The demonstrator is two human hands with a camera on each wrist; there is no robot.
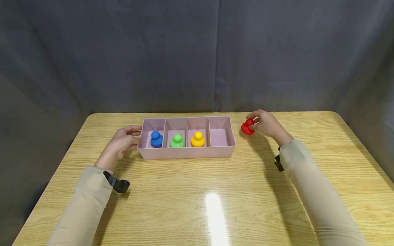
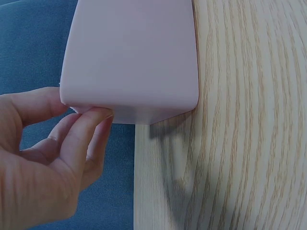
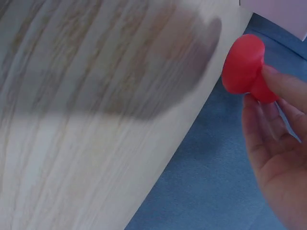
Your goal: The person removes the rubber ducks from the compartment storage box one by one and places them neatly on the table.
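A pink tray (image 1: 184, 153) with several compartments stands on the wooden table. Its left three compartments hold a blue pawn (image 1: 156, 139), a green pawn (image 1: 177, 140) and a yellow pawn (image 1: 197, 139); the rightmost compartment (image 1: 218, 136) has nothing in it. My left hand (image 1: 124, 140) holds the tray's left end, fingers curled against its wall (image 2: 129, 57). My right hand (image 1: 266, 123) pinches a red pawn (image 1: 247, 127) to the right of the tray, just above the table. The right wrist view shows the red pawn (image 3: 244, 67) between my fingertips (image 3: 283, 84).
The wooden table (image 1: 200, 198) stretches wide in front of the tray, with a bright glare patch near the middle. A dark grey curtain (image 1: 197, 51) closes off the back and sides. Each wrist carries a black strap.
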